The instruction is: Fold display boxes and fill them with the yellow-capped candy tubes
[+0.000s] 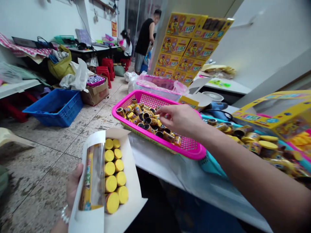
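**Head view: one hand holds an open box of jars, the other reaches into a basket**

Head camera looks down on an open white box at 7 o'clock in the picture. Its flaps are spread, and one side panel is printed yellow with a clear window. Inside lie jars with yellow lids in two close rows, lids facing up and touching one another. The rows fill most of the box.

The left hand grips the box from its left side and from underneath. The thumb lies along the edge of the left flap, and a bracelet sits at the wrist.

The right hand stretches out to the middle of the picture, over a pink basket that stands on a white table. Its fingers curl down onto a heap of small jars lying every way in the basket. Whether they have closed on a jar cannot be told.

More loose jars lie on the table at 3 o'clock, beside a yellow carton. A stack of yellow cartons rises at 1 o'clock. A blue crate stands on the floor at 9 o'clock, and two people are far off at 12 o'clock.
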{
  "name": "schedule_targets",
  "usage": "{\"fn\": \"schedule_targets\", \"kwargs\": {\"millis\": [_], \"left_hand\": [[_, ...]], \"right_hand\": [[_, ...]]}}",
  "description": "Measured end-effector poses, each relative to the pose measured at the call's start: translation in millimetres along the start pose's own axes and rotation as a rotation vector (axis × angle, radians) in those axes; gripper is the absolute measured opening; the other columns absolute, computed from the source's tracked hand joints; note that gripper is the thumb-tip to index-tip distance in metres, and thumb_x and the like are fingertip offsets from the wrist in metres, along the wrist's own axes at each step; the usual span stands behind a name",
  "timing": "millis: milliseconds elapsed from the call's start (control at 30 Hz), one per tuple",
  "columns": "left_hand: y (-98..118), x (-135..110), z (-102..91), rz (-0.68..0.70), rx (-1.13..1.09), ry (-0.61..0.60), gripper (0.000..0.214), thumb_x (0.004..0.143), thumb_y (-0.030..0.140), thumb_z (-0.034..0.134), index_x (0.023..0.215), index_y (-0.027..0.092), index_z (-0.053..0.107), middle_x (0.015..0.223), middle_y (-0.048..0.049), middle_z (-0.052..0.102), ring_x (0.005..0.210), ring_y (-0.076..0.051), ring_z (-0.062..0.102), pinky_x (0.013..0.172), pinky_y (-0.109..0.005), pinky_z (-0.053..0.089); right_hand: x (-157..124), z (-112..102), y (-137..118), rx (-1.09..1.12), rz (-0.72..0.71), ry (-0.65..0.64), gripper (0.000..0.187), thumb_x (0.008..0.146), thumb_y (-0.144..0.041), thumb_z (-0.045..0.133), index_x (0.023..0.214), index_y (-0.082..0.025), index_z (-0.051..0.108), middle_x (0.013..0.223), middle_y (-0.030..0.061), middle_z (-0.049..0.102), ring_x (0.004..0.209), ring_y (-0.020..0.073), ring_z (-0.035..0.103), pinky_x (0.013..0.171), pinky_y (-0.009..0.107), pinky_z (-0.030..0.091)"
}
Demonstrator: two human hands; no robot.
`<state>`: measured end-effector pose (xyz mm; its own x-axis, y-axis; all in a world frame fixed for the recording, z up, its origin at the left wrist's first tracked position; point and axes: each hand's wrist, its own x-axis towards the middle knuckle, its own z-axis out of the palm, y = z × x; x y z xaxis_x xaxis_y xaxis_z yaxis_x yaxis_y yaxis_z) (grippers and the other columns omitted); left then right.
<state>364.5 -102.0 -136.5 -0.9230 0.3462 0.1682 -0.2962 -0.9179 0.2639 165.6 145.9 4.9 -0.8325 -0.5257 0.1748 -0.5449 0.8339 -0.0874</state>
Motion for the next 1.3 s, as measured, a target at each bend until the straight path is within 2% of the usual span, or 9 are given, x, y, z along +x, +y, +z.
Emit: {"fn": "schedule_targets", "kwargs": {"millis": [67, 133, 267, 467, 667, 833, 967, 1100, 1300], "left_hand": [[-2.4, 4.5, -1.1, -0.035, -0.002, -0.064, 0.05, 0.099, 0.047, 0.036, 0.136, 0.028, 0.063, 0.128, -0.0082, 0.073, 0.133, -0.03, 0.057, 0.116, -0.053, 0.039], [-5.5, 9.0, 1.7, -0.076, 0.005, -0.073, 0.052, 0.098, 0.047, 0.04, 0.142, 0.026, 0.057, 0.129, -0.011, 0.072, 0.131, -0.031, 0.059, 0.116, -0.053, 0.039], [-6.7, 10.0, 9.5, -0.106, 0.011, -0.039, 0.057, 0.097, 0.049, 0.043, 0.147, 0.023, 0.05, 0.133, -0.0147, 0.069, 0.13, -0.033, 0.06, 0.117, -0.054, 0.038], [1.6, 4.6, 8.6, -0.134, 0.0, -0.033, 0.057, 0.099, 0.048, 0.038, 0.148, 0.022, 0.049, 0.136, -0.0154, 0.066, 0.134, -0.035, 0.055, 0.118, -0.057, 0.035], [0.7, -2.0, 8.5, -0.007, -0.012, -0.056, 0.053, 0.099, 0.045, 0.036, 0.144, 0.024, 0.055, 0.136, -0.0132, 0.067, 0.136, -0.033, 0.054, 0.118, -0.056, 0.034], [1.6, -5.7, 11.9, -0.002, 0.021, -0.007, 0.049, 0.098, 0.047, 0.04, 0.131, 0.022, 0.066, 0.132, -0.0125, 0.069, 0.137, -0.033, 0.053, 0.119, -0.056, 0.034], [1.2, -3.1, 16.7, 0.066, 0.088, 0.006, 0.047, 0.097, 0.049, 0.043, 0.126, 0.023, 0.069, 0.134, -0.0105, 0.069, 0.14, -0.033, 0.049, 0.119, -0.055, 0.033], [4.3, -3.0, 22.1, 0.062, 0.143, 0.067, 0.044, 0.094, 0.049, 0.05, 0.122, 0.022, 0.071, 0.14, -0.0099, 0.065, 0.142, -0.035, 0.046, 0.119, -0.056, 0.032], [-1.7, -6.5, 21.7, 0.086, 0.196, 0.292, 0.062, 0.086, 0.062, 0.056, 0.133, 0.022, 0.063, 0.14, -0.0136, 0.063, 0.139, -0.039, 0.049, 0.114, -0.062, 0.036]], "right_hand": [[11.9, 6.1, 19.3, -0.147, 0.058, -0.217, 0.04, 0.082, -0.024, 0.065, 0.122, -0.023, 0.07, 0.105, 0.0077, 0.077, 0.096, 0.0258, 0.071, 0.078, 0.032, 0.051], [18.6, 15.7, 30.7, -0.199, 0.066, -0.3, 0.043, 0.083, -0.025, 0.063, 0.126, -0.019, 0.066, 0.105, 0.0116, 0.076, 0.096, 0.0279, 0.071, 0.077, 0.032, 0.051], [21.7, 24.3, 38.7, -0.203, 0.088, -0.244, 0.036, 0.084, -0.019, 0.056, 0.118, -0.008, 0.064, 0.107, 0.0212, 0.073, 0.098, 0.033, 0.069, 0.08, 0.037, 0.051], [25.0, 30.6, 36.5, -0.078, -0.089, -0.267, 0.042, 0.079, -0.017, 0.065, 0.121, -0.019, 0.067, 0.132, 0.0119, 0.06, 0.118, 0.0225, 0.06, 0.102, 0.025, 0.044], [27.4, 37.3, 41.1, -0.058, 0.076, -0.15, 0.033, 0.08, -0.014, 0.055, 0.112, -0.012, 0.065, 0.105, 0.0147, 0.068, 0.096, 0.0263, 0.064, 0.085, 0.033, 0.05], [31.4, 36.8, 41.0, 0.06, -0.072, -0.223, 0.033, 0.078, -0.022, 0.065, 0.111, -0.022, 0.068, 0.107, 0.0048, 0.072, 0.097, 0.0219, 0.066, 0.086, 0.029, 0.049], [30.8, 29.9, 37.6, 0.204, -0.05, -0.104, 0.017, 0.074, -0.031, 0.07, 0.087, -0.021, 0.066, 0.088, 0.0033, 0.068, 0.084, 0.0211, 0.063, 0.077, 0.032, 0.048], [4.6, 2.8, 8.7, 0.57, -0.027, 0.046, 0.025, 0.069, -0.035, 0.076, 0.082, -0.022, 0.059, 0.076, 0.0, 0.065, 0.068, 0.0168, 0.06, 0.061, 0.029, 0.044], [-56.4, -15.3, -80.7, 0.572, -0.537, -0.079, 0.02, 0.083, -0.032, 0.074, 0.099, -0.02, 0.073, 0.082, 0.001, 0.068, 0.068, 0.013, 0.06, 0.063, 0.027, 0.045]]}}
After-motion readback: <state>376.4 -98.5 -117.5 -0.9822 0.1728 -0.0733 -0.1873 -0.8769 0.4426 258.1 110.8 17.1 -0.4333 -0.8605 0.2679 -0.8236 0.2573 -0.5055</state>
